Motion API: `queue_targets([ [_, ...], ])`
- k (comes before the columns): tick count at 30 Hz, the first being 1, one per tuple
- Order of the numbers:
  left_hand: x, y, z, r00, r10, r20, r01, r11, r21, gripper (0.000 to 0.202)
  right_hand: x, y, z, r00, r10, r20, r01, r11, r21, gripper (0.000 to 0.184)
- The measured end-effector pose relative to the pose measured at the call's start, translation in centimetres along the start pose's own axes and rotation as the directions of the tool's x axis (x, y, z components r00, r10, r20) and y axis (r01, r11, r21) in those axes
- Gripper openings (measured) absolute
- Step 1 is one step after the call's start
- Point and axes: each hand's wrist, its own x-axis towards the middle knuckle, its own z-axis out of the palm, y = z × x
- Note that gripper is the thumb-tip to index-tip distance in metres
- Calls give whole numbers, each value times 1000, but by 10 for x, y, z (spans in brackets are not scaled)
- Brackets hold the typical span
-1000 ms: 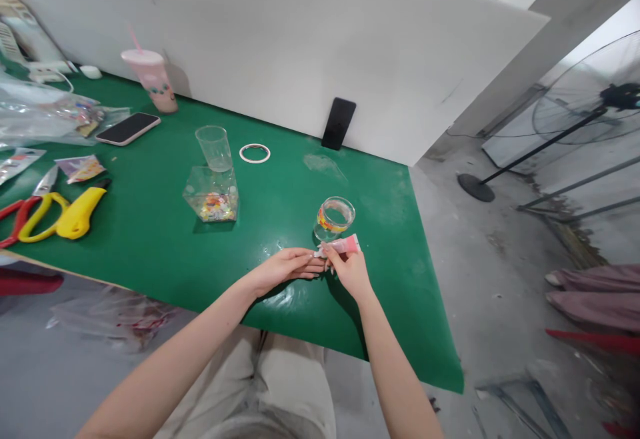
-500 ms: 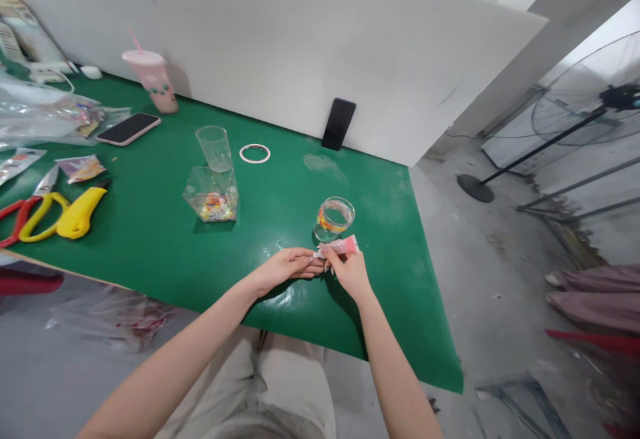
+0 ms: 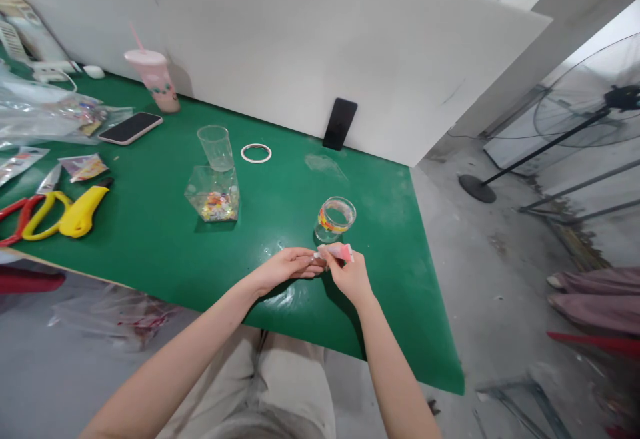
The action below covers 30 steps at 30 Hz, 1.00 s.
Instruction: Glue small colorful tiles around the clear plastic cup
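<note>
In my right hand point(image 3: 349, 275) is a small squeeze tube point(image 3: 337, 251) with a pink end, its white nozzle pointing left. The nozzle meets the fingertips of my left hand point(image 3: 286, 268), where thumb and forefinger pinch together and the other fingers stretch to the right. Whatever lies in that pinch is too small to make out. Just beyond both hands stands a clear glass jar point(image 3: 326, 232) with a band of orange, yellow and red pieces around it. Further left, a clear angular container point(image 3: 200, 189) holds many small colourful pieces.
Behind the container are a clear cup point(image 3: 216, 147) and a white ring point(image 3: 256, 153). Scissors point(image 3: 47, 209), a yellow-handled cutter point(image 3: 84, 211), a phone point(image 3: 131, 129) and a pink tumbler point(image 3: 156, 82) occupy the left. Another phone point(image 3: 340, 123) leans on the white partition point(image 3: 280, 45).
The tube's pink end has swung slightly down and left in my right hand. My left hand stays almost where it was, and the jar has not moved.
</note>
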Motion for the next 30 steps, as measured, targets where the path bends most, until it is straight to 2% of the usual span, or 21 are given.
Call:
queue_targets([
  [8, 1, -1, -1, 1000, -3, 3, 3, 1000, -15, 43, 0, 2, 0, 1000, -19, -2, 19, 999, -36, 18],
  [12, 1, 1, 0, 1000, -24, -6, 24, 1000, -11, 42, 2, 0, -2, 998, -15, -65, 15, 1000, -1, 18],
  [14, -1, 3, 1, 999, -37, -17, 37, 999, -13, 41, 4, -1, -6, 992, 45, -119, -39, 998, 52, 20],
  [17, -3, 6, 2, 997, -60, -41, 59, 998, -21, 38, 8, 2, -17, 956, 238, -170, -199, 956, 216, 31],
  [20, -4, 8, 2, 998, -63, -29, 62, 997, -38, 35, 12, 12, -31, 909, 397, -127, -315, 854, 415, 42],
  [23, -3, 9, 0, 998, -57, -1, 56, 997, -55, 33, 13, 23, -42, 874, 484, -46, -403, 775, 487, 48],
  [27, -2, 10, -4, 999, -52, 18, 53, 997, -59, 34, 13, 29, -46, 841, 534, 85, -517, 750, 413, 49],
  [28, -2, 11, -5, 999, -53, 11, 53, 997, -60, 33, 13, 28, -45, 839, 534, 106, -530, 758, 381, 53],
  [30, -3, 14, -10, 999, -43, -28, 41, 997, -68, 32, 13, 24, -41, 844, 528, 92, -528, 789, 314, 76],
])
